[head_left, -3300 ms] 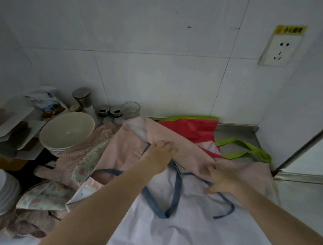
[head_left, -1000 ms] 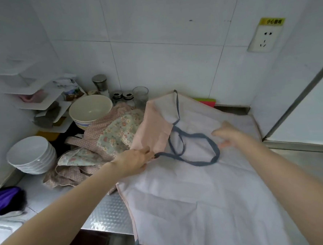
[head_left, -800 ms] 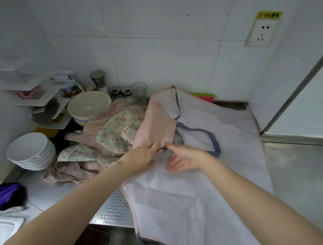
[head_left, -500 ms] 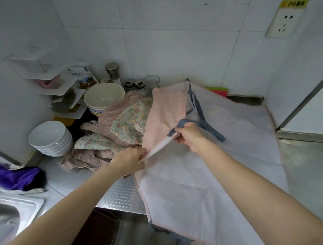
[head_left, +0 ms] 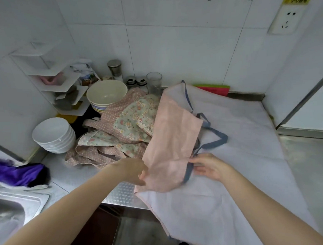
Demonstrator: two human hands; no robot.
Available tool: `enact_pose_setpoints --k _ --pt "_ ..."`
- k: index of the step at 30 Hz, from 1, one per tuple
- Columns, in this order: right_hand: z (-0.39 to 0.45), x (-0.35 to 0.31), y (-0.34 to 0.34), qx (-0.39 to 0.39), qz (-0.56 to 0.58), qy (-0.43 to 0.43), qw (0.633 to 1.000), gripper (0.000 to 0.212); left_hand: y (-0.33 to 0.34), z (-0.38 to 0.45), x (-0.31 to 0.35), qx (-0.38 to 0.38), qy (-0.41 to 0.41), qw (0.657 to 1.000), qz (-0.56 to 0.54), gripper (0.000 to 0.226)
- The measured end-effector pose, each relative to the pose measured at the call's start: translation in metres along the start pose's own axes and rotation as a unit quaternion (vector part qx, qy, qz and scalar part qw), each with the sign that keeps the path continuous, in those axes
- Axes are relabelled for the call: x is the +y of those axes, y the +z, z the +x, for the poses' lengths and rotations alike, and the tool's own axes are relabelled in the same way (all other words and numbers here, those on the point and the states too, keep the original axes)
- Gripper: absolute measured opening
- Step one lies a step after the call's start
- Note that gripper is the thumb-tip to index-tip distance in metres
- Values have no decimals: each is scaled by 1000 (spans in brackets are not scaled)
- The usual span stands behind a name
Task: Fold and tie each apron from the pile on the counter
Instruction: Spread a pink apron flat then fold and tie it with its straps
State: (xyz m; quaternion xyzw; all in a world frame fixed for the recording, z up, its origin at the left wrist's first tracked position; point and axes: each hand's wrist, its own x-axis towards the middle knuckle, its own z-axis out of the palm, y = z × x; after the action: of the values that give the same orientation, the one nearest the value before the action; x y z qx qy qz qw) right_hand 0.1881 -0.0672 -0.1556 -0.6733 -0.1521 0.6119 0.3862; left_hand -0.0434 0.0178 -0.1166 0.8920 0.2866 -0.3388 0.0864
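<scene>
A pale apron [head_left: 235, 174], pink on its other face, lies spread over the steel counter [head_left: 311, 166]. Its left side is folded over as a pink flap [head_left: 171, 140]. Blue-grey straps [head_left: 212, 136] loop across the cloth. My left hand [head_left: 131, 171] pinches the flap's lower left edge. My right hand [head_left: 210, 166] lies on the cloth at the flap's right corner, fingers nearly straight, touching a strap. A heap of floral and dotted aprons [head_left: 123, 132] sits to the left. A red and green apron [head_left: 215, 88] peeks out at the back wall.
Stacked bowls [head_left: 106, 95], white plates [head_left: 53, 134], spice jars [head_left: 135, 82], a glass [head_left: 154, 83] and a corner shelf [head_left: 59, 81] crowd the back left. A purple cloth [head_left: 16, 173] lies beside the sink [head_left: 9, 211]. The counter's front edge is near my arms.
The pink flap has been drawn down and toward me, and now lies flatter. My right hand let go of the strap and moved down onto the cloth with fingers straightened.
</scene>
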Motion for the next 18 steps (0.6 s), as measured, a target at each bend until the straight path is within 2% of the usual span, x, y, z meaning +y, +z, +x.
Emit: enact_pose_setpoints --k 2,3,6,10,12,14,16,18 --pt "10 -4 -9 57 128 -6 990 6 -8 14 -9 75 -12 997 -35 39" --pt "15 -8 -12 98 194 -11 976 11 -11 22 -12 115 -20 992 -36 44" --pt "25 -32 -15 166 324 -66 929 27 -29 45 -19 162 -36 985 38 61" --pt "7 -91 -36 182 209 -235 932 22 -56 71 -19 165 -25 974 154 71" --pt "-7 -120 -61 186 212 -320 905 22 -65 82 -18 148 -31 981 123 71" --pt "-17 -133 -88 219 240 -364 873 23 -70 95 -13 128 -33 989 62 72" --pt "-14 -117 -109 284 223 -343 867 22 -69 105 -6 117 -25 992 33 74" --pt "2 -73 -131 340 106 -229 906 16 -63 113 -1 108 -17 993 45 79"
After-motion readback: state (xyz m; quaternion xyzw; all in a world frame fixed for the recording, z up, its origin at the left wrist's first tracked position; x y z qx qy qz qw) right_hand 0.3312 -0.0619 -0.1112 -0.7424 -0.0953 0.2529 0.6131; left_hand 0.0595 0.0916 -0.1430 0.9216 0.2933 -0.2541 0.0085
